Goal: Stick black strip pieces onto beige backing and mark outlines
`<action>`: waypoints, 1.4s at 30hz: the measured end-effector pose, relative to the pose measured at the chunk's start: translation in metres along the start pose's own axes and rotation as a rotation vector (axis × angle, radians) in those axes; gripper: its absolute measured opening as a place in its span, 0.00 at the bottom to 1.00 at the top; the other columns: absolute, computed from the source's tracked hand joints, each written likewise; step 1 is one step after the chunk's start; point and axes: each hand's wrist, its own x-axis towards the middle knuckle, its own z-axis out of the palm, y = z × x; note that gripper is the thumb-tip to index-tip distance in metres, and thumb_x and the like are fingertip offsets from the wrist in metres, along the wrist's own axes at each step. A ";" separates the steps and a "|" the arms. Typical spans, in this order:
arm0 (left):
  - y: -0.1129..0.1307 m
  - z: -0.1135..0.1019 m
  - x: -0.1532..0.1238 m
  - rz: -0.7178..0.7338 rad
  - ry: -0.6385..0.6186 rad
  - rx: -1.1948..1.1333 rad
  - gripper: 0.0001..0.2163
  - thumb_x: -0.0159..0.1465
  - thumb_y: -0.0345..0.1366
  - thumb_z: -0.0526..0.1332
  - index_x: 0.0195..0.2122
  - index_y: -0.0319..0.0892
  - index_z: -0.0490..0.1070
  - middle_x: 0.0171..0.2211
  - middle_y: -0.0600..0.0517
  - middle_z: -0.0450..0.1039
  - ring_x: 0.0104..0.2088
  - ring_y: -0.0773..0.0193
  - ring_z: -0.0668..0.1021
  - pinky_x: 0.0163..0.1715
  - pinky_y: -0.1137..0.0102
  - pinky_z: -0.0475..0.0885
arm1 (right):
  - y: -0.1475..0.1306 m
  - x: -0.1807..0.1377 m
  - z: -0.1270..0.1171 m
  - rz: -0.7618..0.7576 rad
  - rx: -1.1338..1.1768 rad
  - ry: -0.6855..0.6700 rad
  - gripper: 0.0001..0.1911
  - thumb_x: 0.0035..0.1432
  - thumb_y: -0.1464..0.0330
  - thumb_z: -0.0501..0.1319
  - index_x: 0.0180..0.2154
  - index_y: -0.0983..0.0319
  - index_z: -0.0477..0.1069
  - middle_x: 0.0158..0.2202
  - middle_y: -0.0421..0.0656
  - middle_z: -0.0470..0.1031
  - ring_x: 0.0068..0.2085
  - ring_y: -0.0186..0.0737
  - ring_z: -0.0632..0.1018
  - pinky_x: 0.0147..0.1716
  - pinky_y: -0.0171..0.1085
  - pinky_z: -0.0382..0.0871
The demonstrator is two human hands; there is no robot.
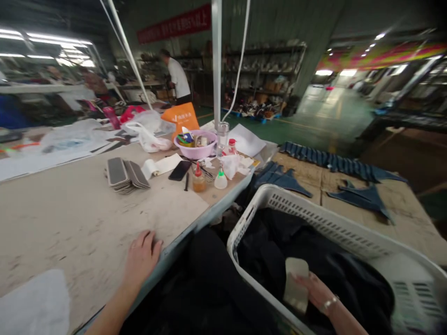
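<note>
My left hand (141, 258) lies flat, palm down, near the front edge of the worn work table (70, 218), holding nothing. My right hand (312, 291) is down inside a white slotted plastic basket (314, 218) to my right, gripping a pale beige flat pad (296, 284). Under the hand the basket holds dark fabric (279, 246). On the table farther off lies a stack of grey flat pads (125, 175).
A black phone (179, 170), small glue bottles (199, 179), a pink bowl (195, 146), plastic bags and an orange bag (183, 118) sit at the table's far end. Dark blue cut pieces (335, 163) lie on a cardboard surface to the right. A person in white (178, 79) stands far back.
</note>
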 end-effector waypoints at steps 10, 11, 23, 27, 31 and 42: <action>0.050 -0.052 -0.009 -0.395 -0.114 -1.168 0.25 0.59 0.48 0.53 0.54 0.41 0.58 0.52 0.43 0.63 0.53 0.55 0.67 0.52 0.59 0.63 | -0.146 0.020 0.028 -0.201 0.068 -0.224 0.19 0.43 0.58 0.66 0.36 0.62 0.73 0.34 0.45 0.77 0.35 0.47 0.76 0.36 0.41 0.70; 0.064 -0.064 -0.009 -0.353 -0.162 -1.347 0.25 0.60 0.48 0.53 0.55 0.41 0.57 0.52 0.43 0.63 0.53 0.56 0.67 0.51 0.59 0.63 | -0.167 0.022 0.041 -0.213 0.017 -0.274 0.19 0.44 0.58 0.65 0.37 0.62 0.73 0.35 0.45 0.77 0.36 0.47 0.76 0.36 0.41 0.71; 0.018 -0.106 -0.004 -0.850 0.146 -1.847 0.14 0.56 0.41 0.61 0.37 0.35 0.67 0.27 0.49 0.74 0.22 0.69 0.75 0.20 0.77 0.71 | -0.326 0.058 0.245 -0.798 -0.533 -0.604 0.18 0.53 0.57 0.57 0.40 0.61 0.74 0.34 0.42 0.76 0.39 0.46 0.75 0.41 0.42 0.69; -0.062 -0.103 -0.015 -1.081 0.582 -1.904 0.01 0.58 0.27 0.59 0.31 0.36 0.66 0.23 0.54 0.72 0.20 0.75 0.74 0.24 0.79 0.73 | -0.345 0.043 0.271 -1.093 -0.266 -0.215 0.19 0.55 0.61 0.56 0.48 0.57 0.69 0.45 0.42 0.73 0.46 0.44 0.72 0.48 0.41 0.65; -0.110 -0.117 -0.020 -0.915 0.927 -1.765 0.06 0.52 0.25 0.62 0.31 0.39 0.68 0.28 0.56 0.74 0.27 0.71 0.76 0.33 0.71 0.76 | -0.346 0.032 0.296 -1.009 0.348 0.035 0.23 0.56 0.60 0.55 0.52 0.62 0.64 0.48 0.47 0.71 0.47 0.43 0.72 0.48 0.43 0.65; -0.142 -0.091 -0.070 0.012 0.045 -0.534 0.12 0.60 0.31 0.53 0.37 0.46 0.75 0.44 0.49 0.73 0.50 0.61 0.71 0.50 0.64 0.67 | -0.262 0.078 0.334 -0.333 0.709 -0.098 0.20 0.49 0.61 0.61 0.44 0.63 0.69 0.42 0.45 0.74 0.38 0.41 0.76 0.35 0.36 0.73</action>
